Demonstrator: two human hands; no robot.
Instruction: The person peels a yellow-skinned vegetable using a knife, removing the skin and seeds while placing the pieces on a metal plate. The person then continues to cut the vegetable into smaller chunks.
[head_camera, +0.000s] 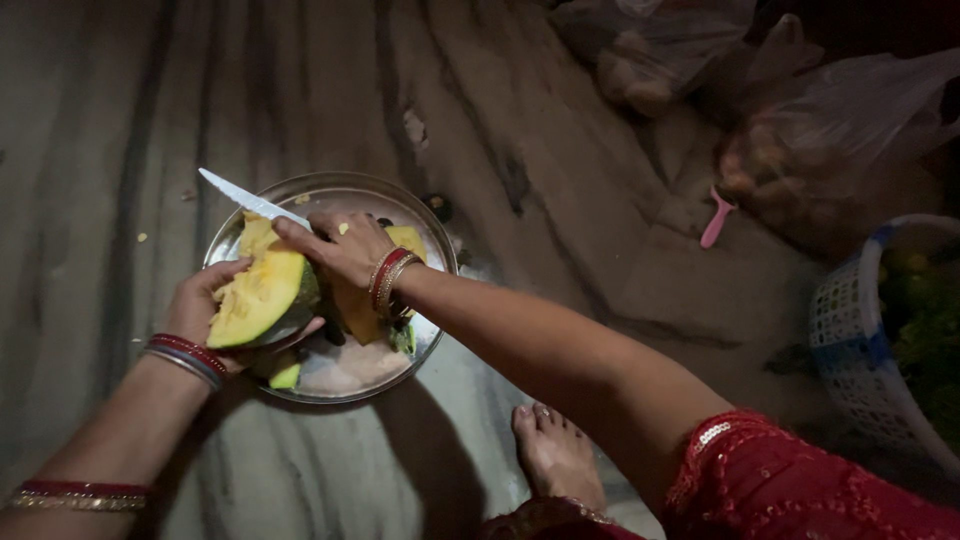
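Right hand (345, 245) gripping knife (250, 200), arm outstretched; left hand (205, 305) cupped around pumpkin wedge (262, 295) over plate (432, 235).

round metal plate (440, 240) on the floor (120, 120), centre-left. pumpkin wedge (262, 297) on the plate's left side, left hand (205, 310) under and beside it. right hand (345, 245) above the wedge, knife (250, 200) sticking out up-left past the plate rim. more pumpkin pieces (405, 240) on the plate behind the right hand. foot (555, 455) in front of the plate, to the right. peeler (716, 217) on the floor far right, bags (850, 120) behind it, basket (850, 340) at right edge.
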